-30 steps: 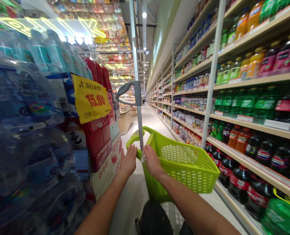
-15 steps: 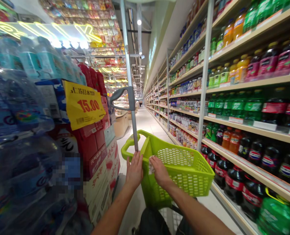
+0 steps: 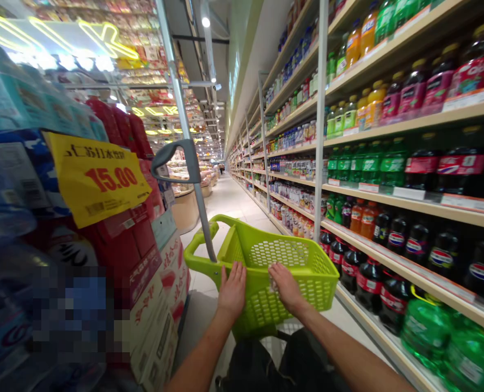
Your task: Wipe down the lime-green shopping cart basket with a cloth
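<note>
A green plastic basket [image 3: 290, 277] with perforated sides is in front of my body, and no goods show inside it. My left hand [image 3: 232, 291] lies on its near rim, fingers extended and pointing forward. Farther right along the same rim is my right hand [image 3: 286, 286], its fingers curled around a crumpled whitish piece, perhaps tissue [image 3: 273, 279]. A metal pole [image 3: 180, 103] rises at the basket's left end and carries a grey loop handle [image 3: 176, 160]; neither hand touches it.
Shelves of bottled drinks [image 3: 388, 218] line the right side. Stacked boxes and bottle packs stand close on the left, with a yellow price sign [image 3: 98, 179]. A tiled aisle [image 3: 233, 201] runs ahead between them, past display counters [image 3: 184, 209].
The aisle, pole and basket have shifted left in view, and the price sign is nearer. My right hand has moved right along the rim, farther from my left hand.
</note>
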A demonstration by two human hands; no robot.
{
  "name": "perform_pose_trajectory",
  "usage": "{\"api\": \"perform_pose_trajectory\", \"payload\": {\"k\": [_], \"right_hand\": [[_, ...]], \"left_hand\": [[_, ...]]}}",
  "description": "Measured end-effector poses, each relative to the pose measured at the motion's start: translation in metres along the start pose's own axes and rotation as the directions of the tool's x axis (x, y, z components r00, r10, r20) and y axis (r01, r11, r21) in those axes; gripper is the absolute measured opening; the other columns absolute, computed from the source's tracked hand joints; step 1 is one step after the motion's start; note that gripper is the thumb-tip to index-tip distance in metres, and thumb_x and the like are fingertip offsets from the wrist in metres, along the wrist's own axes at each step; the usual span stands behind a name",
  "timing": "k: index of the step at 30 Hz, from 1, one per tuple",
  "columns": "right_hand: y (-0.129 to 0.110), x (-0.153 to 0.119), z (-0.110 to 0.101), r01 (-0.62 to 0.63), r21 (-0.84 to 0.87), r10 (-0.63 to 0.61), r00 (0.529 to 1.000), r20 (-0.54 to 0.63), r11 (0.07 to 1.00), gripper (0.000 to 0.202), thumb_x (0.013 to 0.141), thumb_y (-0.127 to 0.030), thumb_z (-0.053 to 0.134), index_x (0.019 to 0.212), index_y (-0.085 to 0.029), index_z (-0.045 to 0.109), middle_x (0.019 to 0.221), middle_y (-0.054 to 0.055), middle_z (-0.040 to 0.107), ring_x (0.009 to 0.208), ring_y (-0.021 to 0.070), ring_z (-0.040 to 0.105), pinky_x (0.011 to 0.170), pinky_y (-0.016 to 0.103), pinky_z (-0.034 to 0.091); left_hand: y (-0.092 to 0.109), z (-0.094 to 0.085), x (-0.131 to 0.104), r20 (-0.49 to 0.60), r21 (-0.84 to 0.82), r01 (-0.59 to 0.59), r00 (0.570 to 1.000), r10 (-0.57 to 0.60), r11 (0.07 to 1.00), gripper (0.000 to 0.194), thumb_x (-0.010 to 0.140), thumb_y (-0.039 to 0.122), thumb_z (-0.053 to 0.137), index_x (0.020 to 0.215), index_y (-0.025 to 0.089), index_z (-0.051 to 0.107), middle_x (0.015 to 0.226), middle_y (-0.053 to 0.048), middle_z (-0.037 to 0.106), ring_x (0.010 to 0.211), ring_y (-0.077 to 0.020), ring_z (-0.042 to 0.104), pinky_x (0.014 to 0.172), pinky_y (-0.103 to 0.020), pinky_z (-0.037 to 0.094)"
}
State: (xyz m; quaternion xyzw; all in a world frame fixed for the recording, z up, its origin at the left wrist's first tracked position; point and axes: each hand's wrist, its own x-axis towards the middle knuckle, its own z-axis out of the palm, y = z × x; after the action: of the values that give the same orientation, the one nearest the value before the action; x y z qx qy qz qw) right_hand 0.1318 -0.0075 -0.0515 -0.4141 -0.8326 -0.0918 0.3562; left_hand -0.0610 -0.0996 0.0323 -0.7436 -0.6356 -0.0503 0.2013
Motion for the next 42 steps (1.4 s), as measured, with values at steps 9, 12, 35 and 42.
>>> {"api": "perform_pose_trajectory", "payload": {"k": [9, 12, 35, 42], "right_hand": [[0.116, -0.051, -0.060, -0.404, -0.123, 0.400, 0.915, -0.060, 0.906, 0.046, 0.072, 0.000, 0.031, 0.105, -0.009, 0.061, 0.113, 0.018, 0.058, 0.111, 0.0279, 0.050, 0.092, 0.047, 0.038], [0.101, -0.042, -0.051, -0.352, -0.100, 0.347, 0.936, -0.067, 0.931, 0.048, 0.069, 0.001, 0.031, 0.105, -0.009, 0.061, 0.111, 0.018, 0.059, 0.109, 0.0265, 0.051, 0.093, 0.047, 0.038], [-0.133, 0.124, -0.052, 0.322, 0.276, -0.268, 0.939, -0.215, 0.906, 0.053, 0.072, 0.003, 0.035, 0.119, -0.014, 0.051, 0.127, 0.011, 0.050, 0.124, 0.0204, 0.037, 0.101, 0.042, 0.033], [-0.182, 0.246, -0.144, 0.610, -0.086, -0.603, 0.736, -0.307, 0.788, 0.036, 0.085, -0.008, 0.038, 0.120, -0.014, 0.048, 0.136, 0.011, 0.039, 0.133, 0.0194, 0.016, 0.107, 0.046, 0.019]], "left_hand": [[0.004, 0.002, 0.002, 0.015, 0.009, 0.029, 0.999, -0.029, 1.000, 0.061, 0.071, 0.013, 0.034, 0.132, 0.011, 0.034, 0.141, -0.010, 0.030, 0.132, -0.0241, 0.021, 0.106, -0.053, 0.011], [0.009, 0.002, 0.003, 0.010, 0.029, 0.043, 0.999, -0.043, 0.999, 0.062, 0.070, 0.014, 0.036, 0.132, 0.010, 0.034, 0.141, -0.011, 0.029, 0.132, -0.0261, 0.020, 0.105, -0.054, 0.012], [-0.093, -0.034, -0.026, -0.106, 0.010, 0.392, 0.915, -0.389, 0.920, 0.067, 0.065, 0.015, 0.044, 0.131, 0.011, 0.035, 0.141, -0.011, 0.032, 0.130, -0.0285, 0.023, 0.105, -0.056, 0.013], [-0.089, -0.033, -0.031, -0.065, -0.007, 0.376, 0.924, -0.376, 0.927, 0.071, 0.065, 0.014, 0.043, 0.134, 0.013, 0.030, 0.144, -0.008, 0.024, 0.133, -0.0272, 0.016, 0.106, -0.056, 0.004]]}}
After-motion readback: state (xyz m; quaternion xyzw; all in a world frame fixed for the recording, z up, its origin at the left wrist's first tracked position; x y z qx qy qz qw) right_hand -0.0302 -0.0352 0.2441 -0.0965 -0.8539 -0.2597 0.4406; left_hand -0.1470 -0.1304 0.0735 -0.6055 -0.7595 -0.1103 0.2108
